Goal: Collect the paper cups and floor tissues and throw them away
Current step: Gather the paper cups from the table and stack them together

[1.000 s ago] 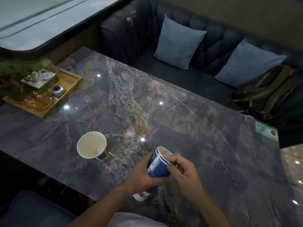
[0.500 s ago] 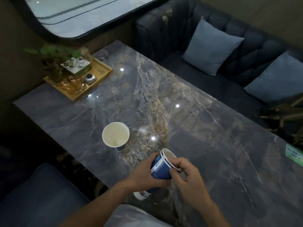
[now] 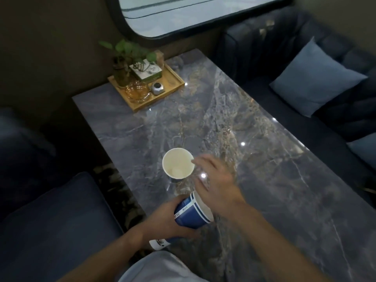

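Note:
My left hand point(image 3: 171, 218) grips a stack of blue paper cups point(image 3: 190, 214), tilted with the mouth toward the right, low over the near edge of the marble table point(image 3: 254, 159). The stack's white bottom end point(image 3: 159, 243) sticks out below my palm. An upright paper cup point(image 3: 178, 163), white inside, stands on the table just beyond. My right hand point(image 3: 213, 178) hovers beside that cup on its right, fingers apart, fingertips close to the rim and holding nothing. No floor tissues are visible.
A wooden tray point(image 3: 173, 86) at the table's far left corner carries a potted plant point(image 3: 124, 64), a tissue box point(image 3: 146, 72), a glass dish and a small grey device. Dark sofas with blue cushions point(image 3: 313, 84) flank the table; a window is behind.
My right hand left the blue stack and reached forward to the standing white cup. The camera swung left, so the tray and window moved toward the middle. My left hand kept hold of the stack.

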The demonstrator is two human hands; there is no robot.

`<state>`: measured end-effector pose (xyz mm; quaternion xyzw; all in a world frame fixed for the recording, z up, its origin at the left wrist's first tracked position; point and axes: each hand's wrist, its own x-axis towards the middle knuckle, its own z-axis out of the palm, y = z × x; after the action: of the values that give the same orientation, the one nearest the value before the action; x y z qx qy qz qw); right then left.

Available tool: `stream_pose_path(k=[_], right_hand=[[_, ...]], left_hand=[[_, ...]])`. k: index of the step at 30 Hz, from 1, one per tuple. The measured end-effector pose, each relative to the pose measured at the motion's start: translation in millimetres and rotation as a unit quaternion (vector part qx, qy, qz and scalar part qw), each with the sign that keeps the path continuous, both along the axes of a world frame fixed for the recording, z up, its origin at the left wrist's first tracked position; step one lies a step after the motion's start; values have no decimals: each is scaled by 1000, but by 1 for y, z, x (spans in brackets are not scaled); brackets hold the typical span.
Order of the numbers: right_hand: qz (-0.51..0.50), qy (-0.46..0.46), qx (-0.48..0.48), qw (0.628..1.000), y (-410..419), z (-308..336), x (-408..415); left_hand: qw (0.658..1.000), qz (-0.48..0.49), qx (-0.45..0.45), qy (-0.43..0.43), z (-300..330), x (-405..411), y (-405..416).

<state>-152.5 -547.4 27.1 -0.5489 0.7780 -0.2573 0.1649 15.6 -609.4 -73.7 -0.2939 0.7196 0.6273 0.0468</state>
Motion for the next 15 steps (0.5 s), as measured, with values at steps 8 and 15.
stream_pose_path(k=[8,15], right_hand=[[140,166,116,969,-77,-33,34],[124,215,170,954,-84,-52,34]], left_hand=[[998,47,-25,-37,-6,34,-8],[991,94,-46,-80,-12,64,-10]])
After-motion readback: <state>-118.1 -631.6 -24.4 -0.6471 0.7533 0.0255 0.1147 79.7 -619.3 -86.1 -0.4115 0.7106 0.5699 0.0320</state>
